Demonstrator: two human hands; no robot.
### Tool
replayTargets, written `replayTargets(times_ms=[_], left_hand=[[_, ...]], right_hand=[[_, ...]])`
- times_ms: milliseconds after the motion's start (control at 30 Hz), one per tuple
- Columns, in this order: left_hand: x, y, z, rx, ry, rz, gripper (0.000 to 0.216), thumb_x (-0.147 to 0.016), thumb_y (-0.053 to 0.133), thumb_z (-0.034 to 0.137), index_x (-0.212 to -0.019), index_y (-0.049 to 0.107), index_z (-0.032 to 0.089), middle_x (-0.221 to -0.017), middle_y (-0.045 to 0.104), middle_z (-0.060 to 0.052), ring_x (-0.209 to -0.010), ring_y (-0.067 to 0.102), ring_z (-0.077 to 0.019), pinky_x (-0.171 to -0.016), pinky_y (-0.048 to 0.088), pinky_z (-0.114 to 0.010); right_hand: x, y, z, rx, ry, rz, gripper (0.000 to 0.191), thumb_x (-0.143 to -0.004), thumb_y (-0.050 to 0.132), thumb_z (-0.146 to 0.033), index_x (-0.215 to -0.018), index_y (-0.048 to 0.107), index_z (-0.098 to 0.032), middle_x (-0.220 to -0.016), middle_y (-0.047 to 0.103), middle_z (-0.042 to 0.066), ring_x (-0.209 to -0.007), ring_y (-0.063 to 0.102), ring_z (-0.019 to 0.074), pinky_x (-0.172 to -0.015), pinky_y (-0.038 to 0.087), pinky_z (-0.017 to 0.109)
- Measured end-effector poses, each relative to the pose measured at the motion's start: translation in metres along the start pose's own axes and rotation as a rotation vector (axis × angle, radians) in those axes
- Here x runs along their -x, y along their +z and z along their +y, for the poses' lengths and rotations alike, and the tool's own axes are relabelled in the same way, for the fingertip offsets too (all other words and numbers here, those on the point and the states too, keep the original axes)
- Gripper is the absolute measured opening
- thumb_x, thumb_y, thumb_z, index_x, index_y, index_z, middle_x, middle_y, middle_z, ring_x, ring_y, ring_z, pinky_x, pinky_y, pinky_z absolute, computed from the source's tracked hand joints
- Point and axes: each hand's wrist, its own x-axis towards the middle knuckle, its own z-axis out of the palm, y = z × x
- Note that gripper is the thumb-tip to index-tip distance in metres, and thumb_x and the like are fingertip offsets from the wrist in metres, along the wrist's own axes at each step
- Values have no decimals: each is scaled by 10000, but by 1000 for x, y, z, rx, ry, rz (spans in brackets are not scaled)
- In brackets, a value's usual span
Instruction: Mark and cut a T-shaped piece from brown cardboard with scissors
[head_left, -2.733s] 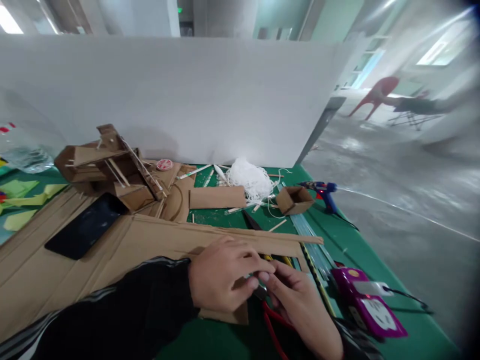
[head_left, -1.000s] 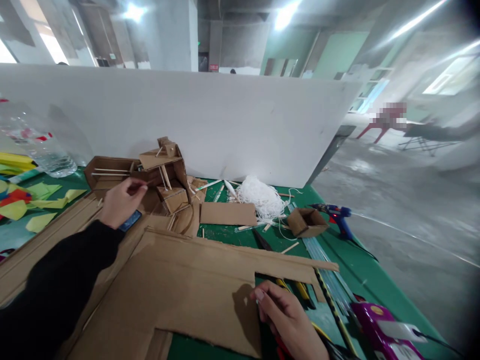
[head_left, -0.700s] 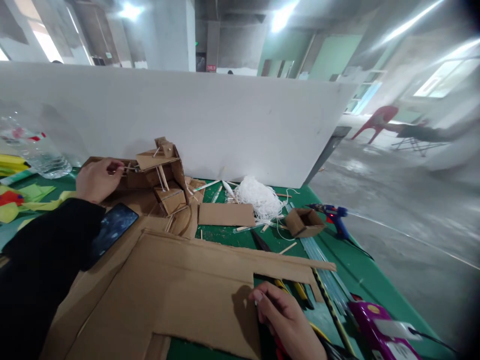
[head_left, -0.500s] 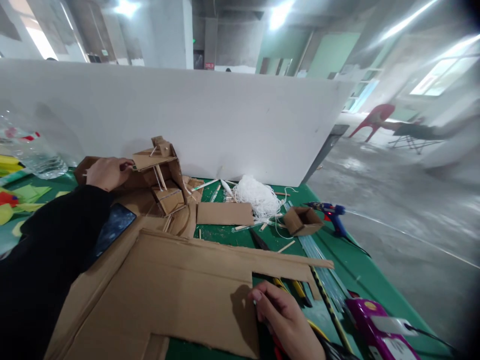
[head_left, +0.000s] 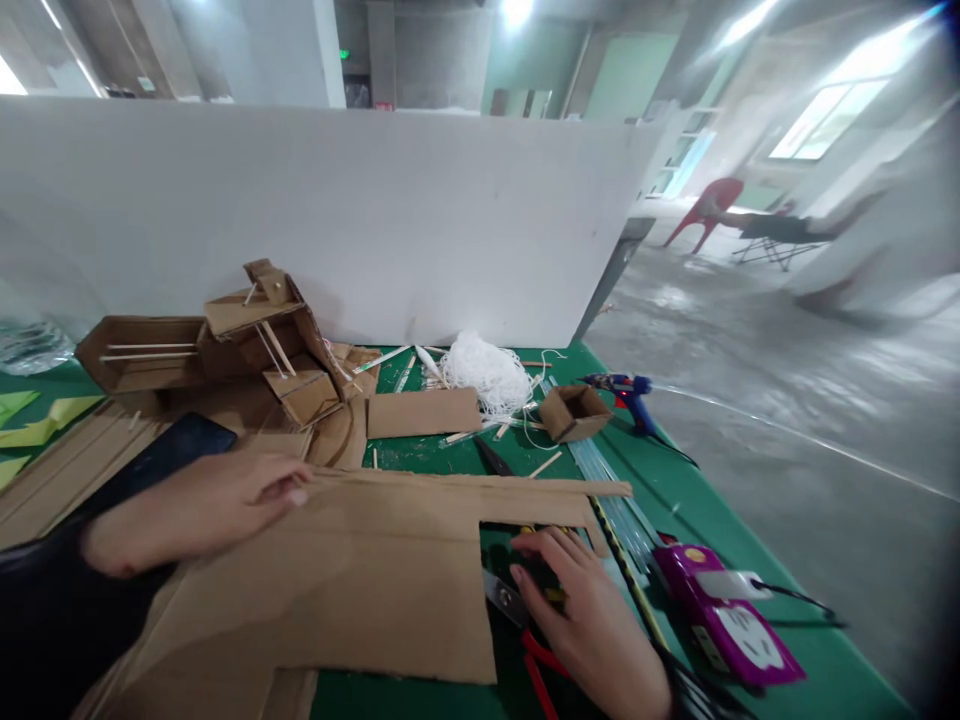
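The cardboard sheet [head_left: 375,590] lay below a long white panel [head_left: 420,210], on the near part of a green table [head_left: 720,540], a squared cut-out opening at its right side. Beyond its left part sat a cardboard structure [head_left: 232,312] of joined boxes, thin rods running across some of its openings.

The two hands were well apart. The left hand [head_left: 217,495] was over the far left part of the sheet, its fingers loosely bent; whether it touched the cardboard or held something could not be told. The right hand [head_left: 577,610] was over the cut-out, thumb and forefinger parted, by a tool with red handles [head_left: 506,600] that it partly covered; contact there was unclear.

A purple power strip [head_left: 724,610] lay to the right of that hand, and a dark phone [head_left: 172,450] beyond the left one. Past the sheet's far edge, white string [head_left: 487,370] was heaped behind a flat cardboard rectangle [head_left: 424,413]. To the right stood a small open box [head_left: 570,420], near a blue glue gun [head_left: 634,388]. A thin stick [head_left: 546,464] lay between box and sheet.
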Motion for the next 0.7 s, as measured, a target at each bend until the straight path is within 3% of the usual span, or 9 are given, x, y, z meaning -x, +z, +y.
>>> replayTargets(times_ms=[67,167,233,300,433,700], left_hand=[[-2,22,30,-17,202,-135,349,-872,522,498,-1178,648,386,-1234,675,18,-1101,627,-229,-940,464,-329],[-23,49,62,-146,347,-78,442,-934,423,484,-1304,542,274,-1339,591,-47,-1239,512,-246,-1047,373,-392],[-40,66,73,-178,322,-43,474,-942,401,489,-1319,517,227,-1336,586,-92,-1228,513,-279,-1027,374,-435],[-53,80,76,-205,281,-50,447,-953,354,499,-1212,585,217,-1197,668,-107,-1086,604,-309,-918,431,-463],[-61,99,71,-224,194,-97,450,-965,269,529,-992,617,244,-927,733,-71,-834,684,-298,-673,457,-398],[-59,101,70,-219,130,-125,472,-965,235,556,-941,592,249,-956,721,-67,-902,669,-293,-679,411,-364]], right_hand=[[5,-1,4,122,-14,-24,207,-874,575,-307,-1069,610,-246,-1124,627,83,-1096,535,320,-927,390,524],[11,2,6,220,-48,-59,248,-851,631,-308,-1094,601,-268,-1157,621,73,-1096,526,336,-910,385,547],[13,5,5,242,-64,-38,210,-852,641,-297,-1057,610,-266,-1126,630,67,-1063,532,327,-885,393,527],[12,10,4,227,-71,-12,137,-851,646,-270,-985,623,-259,-1080,637,52,-1028,534,309,-869,386,500],[7,18,2,123,-87,-1,50,-835,659,-227,-861,618,-241,-971,642,16,-939,535,254,-869,356,450],[8,20,4,61,-80,-25,19,-868,621,-229,-883,619,-239,-980,636,21,-941,527,241,-884,319,427]])
